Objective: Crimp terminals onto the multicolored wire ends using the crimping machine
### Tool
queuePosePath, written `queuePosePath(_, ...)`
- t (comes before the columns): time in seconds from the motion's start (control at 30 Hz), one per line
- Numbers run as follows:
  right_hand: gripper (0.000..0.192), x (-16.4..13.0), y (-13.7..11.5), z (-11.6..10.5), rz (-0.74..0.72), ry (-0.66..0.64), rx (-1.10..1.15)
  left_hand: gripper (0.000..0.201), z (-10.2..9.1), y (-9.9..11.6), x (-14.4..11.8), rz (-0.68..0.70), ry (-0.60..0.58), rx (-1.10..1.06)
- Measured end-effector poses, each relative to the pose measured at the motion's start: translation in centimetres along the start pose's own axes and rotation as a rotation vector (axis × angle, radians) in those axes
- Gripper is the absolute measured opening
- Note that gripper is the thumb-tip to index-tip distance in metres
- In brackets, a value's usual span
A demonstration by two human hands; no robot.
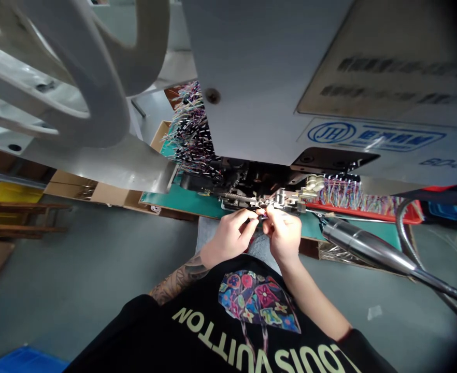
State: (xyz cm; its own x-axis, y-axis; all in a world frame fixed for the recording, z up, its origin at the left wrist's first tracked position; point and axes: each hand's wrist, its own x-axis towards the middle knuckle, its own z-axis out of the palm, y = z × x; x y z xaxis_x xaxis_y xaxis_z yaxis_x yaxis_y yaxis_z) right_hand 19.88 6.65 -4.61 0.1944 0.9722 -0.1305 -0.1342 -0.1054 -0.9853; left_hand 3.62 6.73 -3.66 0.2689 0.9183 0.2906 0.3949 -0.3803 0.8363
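My left hand and my right hand meet in front of the machine's small metal working parts. Both are closed in a pinch, fingertips almost touching. Between them shows a bit of thin coloured wires, mostly covered by the fingers; a small dark piece at the left fingertips is too small to name. The large grey machine head hangs just above and beyond my hands.
At the back left stands a dense pile of wires with black ends. A red tray of similar wires lies right on the green table. A metal hand tool with a hose sits right of my hands. A wooden stool stands left.
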Motion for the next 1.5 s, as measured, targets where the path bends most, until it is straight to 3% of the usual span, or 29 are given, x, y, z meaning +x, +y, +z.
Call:
queuePosePath(0.5, 0.064, 0.1, -0.6, -0.2, -0.03, -0.042, -0.04, 0.019, -0.2, -0.5, 0.2, -0.111, -0.008, -0.103)
queuePosePath(0.73, 0.046, -0.3, -0.8, -0.1, -0.125, 0.155, -0.098, 0.014, -0.7, 0.1, 0.5, -0.095, -0.007, -0.141)
queuePosePath(0.93, 0.05, 0.0, -0.7, -0.2, -0.074, 0.106, -0.079, 0.016, -1.0, -0.1, 0.5, -0.089, -0.023, -0.1)
queuePosePath(1.2, 0.044, 0.1, -1.3, 0.4, -0.06, 0.156, -0.101, 0.016, -1.1, -0.4, 0.4, -0.065, -0.008, -0.062)
queuePosePath(1.37, 0.053, 0.2, -1.3, -0.1, -0.057, 0.04, -0.119, 0.018, -1.4, -0.5, 0.5, 0.009, -0.052, -0.082)
queuePosePath(1.5, 0.049, -0.1, -1.3, -0.8, -0.035, -0.042, -0.095, 0.022, -2.1, -0.3, 0.6, -0.089, -0.154, -0.179)
